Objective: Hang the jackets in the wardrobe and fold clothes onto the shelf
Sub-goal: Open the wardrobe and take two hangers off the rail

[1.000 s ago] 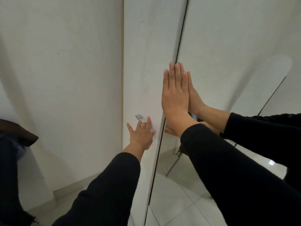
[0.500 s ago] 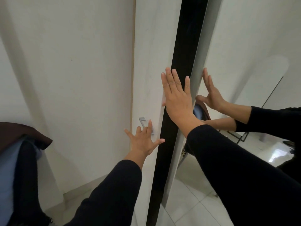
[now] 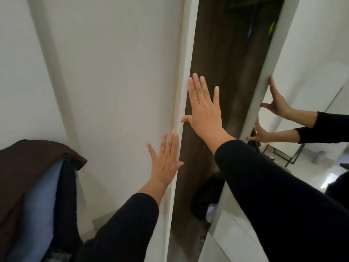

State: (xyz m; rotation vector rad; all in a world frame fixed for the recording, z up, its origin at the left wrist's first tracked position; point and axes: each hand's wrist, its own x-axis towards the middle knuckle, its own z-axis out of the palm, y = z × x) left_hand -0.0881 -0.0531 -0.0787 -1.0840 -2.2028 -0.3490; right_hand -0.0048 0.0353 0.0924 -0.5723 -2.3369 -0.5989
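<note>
The wardrobe stands partly open, with a dark wood interior point(image 3: 222, 72) showing between a white left panel point(image 3: 122, 91) and a mirrored sliding door point(image 3: 268, 76) on the right. My left hand point(image 3: 166, 161) lies flat, fingers spread, against the white panel's edge. My right hand point(image 3: 205, 106) is raised in front of the gap, fingers spread, thumb near the panel edge, holding nothing. A pile of jackets point(image 3: 37, 186), brown, light blue and black, hangs at the lower left. Dark clothes point(image 3: 205, 197) lie low inside the wardrobe.
The mirror reflects both my hands point(image 3: 277, 103), a metal frame point(image 3: 287, 152) and a glossy tiled floor point(image 3: 236, 239). A white wall point(image 3: 28, 72) fills the left side. Something green point(image 3: 272, 28) hangs high inside the wardrobe.
The mirrored door has slid right, widening the gap from a thin slit to a broad opening. My right hand has come off the door; the jacket pile has come further into view.
</note>
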